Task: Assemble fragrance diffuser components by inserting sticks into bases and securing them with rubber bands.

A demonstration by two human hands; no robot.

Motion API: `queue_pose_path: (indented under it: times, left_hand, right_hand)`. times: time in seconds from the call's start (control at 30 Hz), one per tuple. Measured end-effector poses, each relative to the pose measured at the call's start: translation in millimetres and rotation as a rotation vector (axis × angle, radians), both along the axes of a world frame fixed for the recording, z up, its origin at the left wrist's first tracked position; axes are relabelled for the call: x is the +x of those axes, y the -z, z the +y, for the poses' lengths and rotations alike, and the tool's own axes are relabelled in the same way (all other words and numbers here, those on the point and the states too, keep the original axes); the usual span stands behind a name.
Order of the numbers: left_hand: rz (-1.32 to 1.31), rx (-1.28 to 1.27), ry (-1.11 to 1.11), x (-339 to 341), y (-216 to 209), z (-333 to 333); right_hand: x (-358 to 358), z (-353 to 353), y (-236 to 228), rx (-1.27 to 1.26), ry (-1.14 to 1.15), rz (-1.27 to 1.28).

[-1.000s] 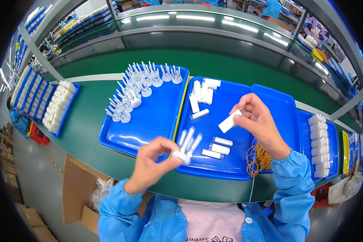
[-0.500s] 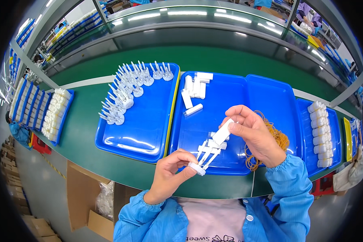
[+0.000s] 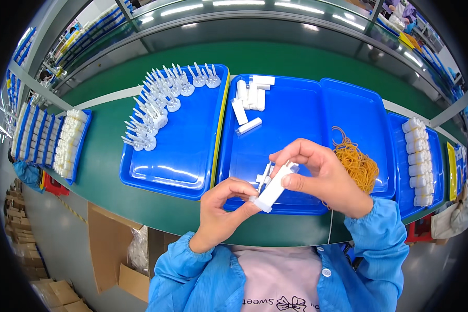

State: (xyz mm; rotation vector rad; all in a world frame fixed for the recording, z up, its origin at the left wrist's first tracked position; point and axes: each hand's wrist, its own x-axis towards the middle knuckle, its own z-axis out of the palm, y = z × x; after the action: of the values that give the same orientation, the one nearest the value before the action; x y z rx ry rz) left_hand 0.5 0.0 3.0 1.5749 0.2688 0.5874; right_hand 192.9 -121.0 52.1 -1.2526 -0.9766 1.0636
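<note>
In front of my chest, my left hand (image 3: 219, 210) is closed, its thumb and fingers pinching the round base of a white pronged stand (image 3: 261, 204). My right hand (image 3: 325, 174) is closed on a white rectangular tube (image 3: 275, 187) with a clear end. The tube's lower end meets the base and covers part of the prongs; whether it is fully seated I cannot tell. Below the hands lies a blue tray (image 3: 275, 140), with a few partly hidden white pieces near its front edge. Several similar white tubes (image 3: 252, 96) are heaped at the tray's far left.
Left, a blue tray (image 3: 190, 151) carries a curved band of pronged stands (image 3: 158, 104). Tangled rubber bands (image 3: 358, 165) lie in the right-hand tray (image 3: 356, 109). Bundled white pieces fill a tray (image 3: 418, 161) at far right and stacked trays (image 3: 70, 143) at far left. A cardboard box (image 3: 106, 244) stands below.
My right hand has brought the white tube down and left onto the stand, so it now covers prongs that showed before. The view has shifted slightly.
</note>
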Motion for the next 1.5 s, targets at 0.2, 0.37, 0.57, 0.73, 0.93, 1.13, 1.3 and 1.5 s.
queue_pose_path:
  times: [0.2,0.37,0.57,0.73,0.93,1.13,1.3,1.5]
  left_hand:
    - [-0.010,-0.249,-0.154,-1.6,-5.8,8.6]
    - [-0.005,-0.210,-0.149,-9.8,-2.5,13.5]
    - [0.064,-0.097,-0.166,-10.4,-3.2,3.7]
    - [0.051,0.199,-0.097,-4.5,-5.5,-0.1]
    - [0.034,0.224,-0.112,3.7,-10.3,-7.3]
    - [0.046,0.321,-0.154,6.3,-14.5,-10.3]
    - [0.005,0.429,-0.162,8.8,-11.9,-10.3]
    - [0.009,0.468,-0.137,4.8,-11.8,-8.9]
  right_hand:
    - [36.1,22.6,30.8,-0.075,0.045,-0.962]
    - [27.1,29.9,57.2,-0.231,-0.020,-1.372]
    - [39.3,38.6,60.3,-0.118,0.160,-0.915]
    - [42.6,37.9,31.0,-0.072,0.232,0.208]
    - [22.2,34.1,18.6,-0.110,0.208,0.230]
    - [18.6,32.7,19.8,-0.095,0.217,0.202]
    - [14.9,29.3,18.8,-0.071,0.235,0.138]
    - [21.2,23.7,2.9,-0.141,0.081,0.150]
